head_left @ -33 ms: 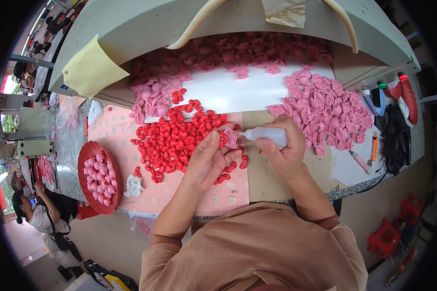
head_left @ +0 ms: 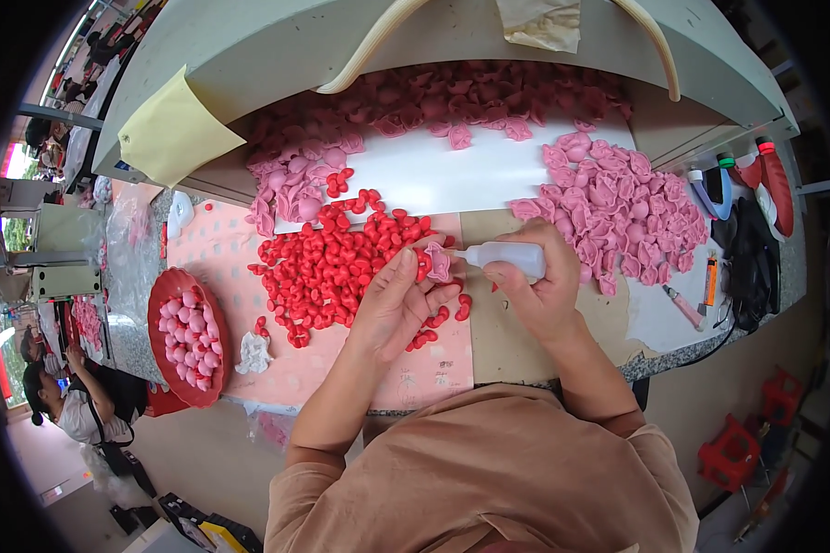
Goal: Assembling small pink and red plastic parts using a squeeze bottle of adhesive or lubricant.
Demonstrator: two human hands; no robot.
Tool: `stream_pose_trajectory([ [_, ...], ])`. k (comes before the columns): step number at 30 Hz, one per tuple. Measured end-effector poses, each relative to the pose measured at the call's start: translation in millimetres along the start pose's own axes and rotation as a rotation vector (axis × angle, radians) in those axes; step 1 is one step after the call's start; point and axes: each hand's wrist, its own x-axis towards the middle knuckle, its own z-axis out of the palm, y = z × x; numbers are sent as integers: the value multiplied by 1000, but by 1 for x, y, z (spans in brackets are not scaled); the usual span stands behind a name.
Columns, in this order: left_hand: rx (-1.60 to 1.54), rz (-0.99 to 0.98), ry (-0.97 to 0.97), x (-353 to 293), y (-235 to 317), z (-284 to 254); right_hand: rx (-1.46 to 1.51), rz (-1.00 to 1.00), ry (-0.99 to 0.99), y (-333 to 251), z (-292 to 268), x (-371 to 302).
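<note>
Between the thumb and fingers of my left hand (head_left: 392, 309) is a small pink petal-shaped piece (head_left: 439, 264), with a glossy red piece (head_left: 423, 265) right beside it. Whether those two are joined, I cannot tell. My right hand (head_left: 551, 290) is wrapped round a translucent white squeeze bottle (head_left: 516, 257), tilted sideways. Its thin nozzle points left and reaches the pink piece or stops just short of it. A heap of red rounded pieces (head_left: 318, 267) lies to the left of my left hand. Beyond my right hand spreads a pile of pink petal pieces (head_left: 618, 207).
A grey-green machine housing (head_left: 277, 55) arches over more pink pieces at the back. On the left stands a red basin (head_left: 214, 369) of pink balls, near a crumpled white tissue (head_left: 254, 353). Bottles (head_left: 713, 192) and an orange tube (head_left: 711, 280) are at right. Another person (head_left: 83, 396) sits far left.
</note>
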Motion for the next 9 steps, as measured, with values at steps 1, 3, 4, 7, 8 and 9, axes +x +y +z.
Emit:
stream_pose_trajectory([
  [1, 2, 5, 9, 0, 0, 1, -1, 1, 0, 0, 0, 0],
  [3, 3, 5, 2, 0, 0, 0, 11, 10, -10, 1, 0, -1],
  [4, 4, 7, -5, 0, 0, -1, 10, 10, -10, 1, 0, -1],
  [7, 12, 7, -5, 0, 0, 0, -20, 11, 5, 1, 0, -1],
  [8, 8, 3, -7, 0, -1, -1, -23, -20, 2, 1, 0, 0],
  [9, 4, -3, -11, 0, -1, -2, -29, -51, 0, 1, -1, 1],
])
